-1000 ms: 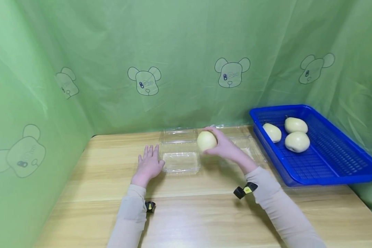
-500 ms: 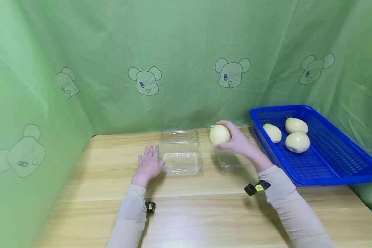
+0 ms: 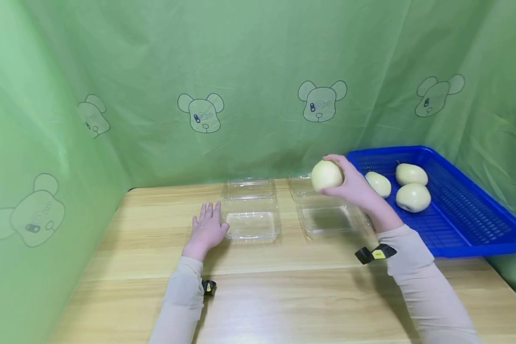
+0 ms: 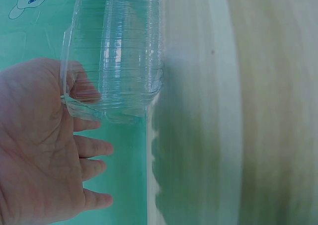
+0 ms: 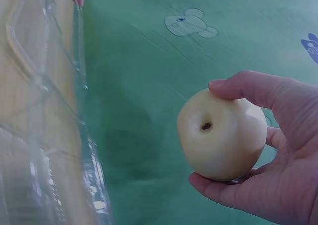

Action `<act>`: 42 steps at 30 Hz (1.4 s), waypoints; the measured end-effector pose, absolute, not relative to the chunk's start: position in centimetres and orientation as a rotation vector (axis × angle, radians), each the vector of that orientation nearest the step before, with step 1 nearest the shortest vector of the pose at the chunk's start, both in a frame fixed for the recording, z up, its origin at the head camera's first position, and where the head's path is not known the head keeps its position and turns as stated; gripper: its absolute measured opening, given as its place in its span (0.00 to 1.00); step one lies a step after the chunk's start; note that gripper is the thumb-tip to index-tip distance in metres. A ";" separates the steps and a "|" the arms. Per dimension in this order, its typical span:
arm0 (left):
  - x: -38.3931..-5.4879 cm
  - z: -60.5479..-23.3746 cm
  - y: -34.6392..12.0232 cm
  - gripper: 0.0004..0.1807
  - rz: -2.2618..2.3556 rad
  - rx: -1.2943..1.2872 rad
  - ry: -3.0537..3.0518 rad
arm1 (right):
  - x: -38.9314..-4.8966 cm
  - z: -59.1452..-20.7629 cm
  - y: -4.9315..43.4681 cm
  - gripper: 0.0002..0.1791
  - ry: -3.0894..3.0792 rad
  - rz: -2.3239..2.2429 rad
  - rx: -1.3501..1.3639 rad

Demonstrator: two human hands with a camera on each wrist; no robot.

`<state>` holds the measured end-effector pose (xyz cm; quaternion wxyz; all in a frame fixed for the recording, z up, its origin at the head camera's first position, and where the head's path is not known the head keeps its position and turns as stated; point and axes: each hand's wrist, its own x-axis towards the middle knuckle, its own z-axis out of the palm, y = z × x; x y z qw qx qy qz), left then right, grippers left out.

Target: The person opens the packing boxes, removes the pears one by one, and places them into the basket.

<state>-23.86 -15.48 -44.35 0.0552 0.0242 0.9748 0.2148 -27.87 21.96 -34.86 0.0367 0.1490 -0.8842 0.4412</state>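
My right hand grips a pale yellow pear and holds it up over the right clear plastic box. In the right wrist view, thumb and fingers curl round the pear, whose dark-centred hollow faces the camera. Its lid raised at the back, the left clear plastic box stands on the table beside my left hand. That hand's fingers are straight and spread, with the thumb right at the box's side. The left wrist view shows the thumb through the clear plastic.
A blue plastic basket stands at the right of the wooden table, with three pears inside near its left end. Green curtain with printed bear heads hangs behind the table and along both sides.
My right hand has carried the pear rightward and up, from beside the left box to over the right box. The left hand has stayed in place.
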 end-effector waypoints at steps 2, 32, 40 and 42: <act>-23.8 -44.4 -15.5 0.40 0.652 0.071 2.957 | -27.8 -34.5 22.4 0.48 -2.691 1.371 0.468; -24.2 -44.7 -15.3 0.40 0.690 0.059 2.954 | -28.2 -31.2 29.5 0.50 -2.716 1.216 0.197; -24.4 -44.9 -15.4 0.40 0.686 0.054 2.952 | -28.5 -31.3 31.3 0.49 -2.710 1.196 0.144; -24.4 -45.0 -15.4 0.40 0.693 0.052 2.950 | -28.6 -31.3 31.7 0.49 -2.717 1.197 0.137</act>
